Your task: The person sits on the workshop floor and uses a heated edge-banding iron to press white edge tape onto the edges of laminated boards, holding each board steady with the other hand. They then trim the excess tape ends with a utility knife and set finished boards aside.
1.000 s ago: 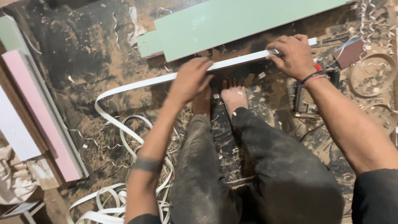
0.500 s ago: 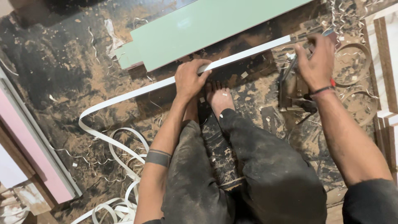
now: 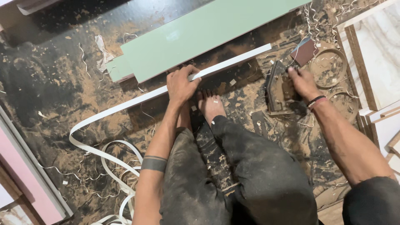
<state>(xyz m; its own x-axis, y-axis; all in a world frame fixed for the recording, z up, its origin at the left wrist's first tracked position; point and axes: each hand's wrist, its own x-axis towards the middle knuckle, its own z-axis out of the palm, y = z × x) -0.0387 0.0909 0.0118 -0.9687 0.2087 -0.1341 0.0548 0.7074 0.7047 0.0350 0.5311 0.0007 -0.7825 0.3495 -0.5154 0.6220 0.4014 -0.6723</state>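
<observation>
pink board point(image 3: 25, 183) cut off at left edge | white edge strip point(image 3: 137, 102) coils low left, runs up-right on dusty floor point(image 3: 54, 83) below green panel point(image 3: 200, 33) | left hand point(image 3: 181, 85) grip pinching strip, fingertips partly hidden | bare foot point(image 3: 210, 106) just beside | right hand point(image 3: 304, 83) grip clasps dark metal tool point(image 3: 279, 89), tool shape unclear | boards point(image 3: 375, 62) cropped right

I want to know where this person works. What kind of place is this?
Probably a carpentry workshop floor: sawdust and shavings, a pale green board and white edge strip lie about.
</observation>
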